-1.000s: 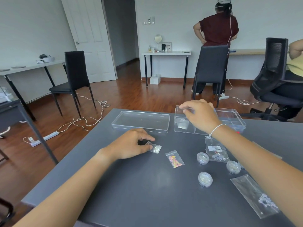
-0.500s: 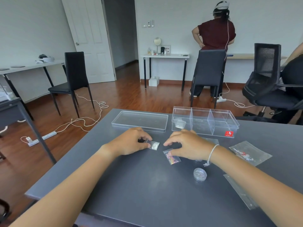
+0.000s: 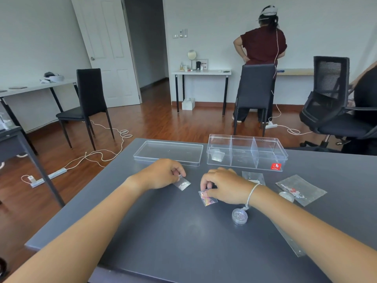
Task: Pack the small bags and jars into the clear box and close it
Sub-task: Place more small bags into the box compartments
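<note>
1. My right hand [image 3: 224, 185] was up over the left compartment of the clear box [image 3: 246, 153] a second ago; now it is down on the table [image 3: 163, 242], with fingers pinched narrowly on the top edge of the small bag of coloured bits [image 3: 207, 198]. I take that as one bag delivered and the next one being picked.
2. A small bag [image 3: 216, 155] already lies in the box's left compartment; the middle and right compartments look empty.
3. My left hand [image 3: 163, 174] has barely shifted: thumb and forefinger are closed on the corner of the silver glitter bag [image 3: 182, 183], which lies flat on the table, not lifted.
4. The lid [image 3: 169, 152] lies open side up just left of the box, so closing is far off.
5. Left to pack: a round jar [image 3: 240, 216] near my right wrist, another jar [image 3: 286, 196] touching a larger bag with a red spot [image 3: 302, 189], a bag [image 3: 253, 178] in front of the box, and a long bag [image 3: 289, 240] half hidden under my right forearm.
6. Nothing blocks the path to the box; the near wall is what I must clear with each bag.
</note>
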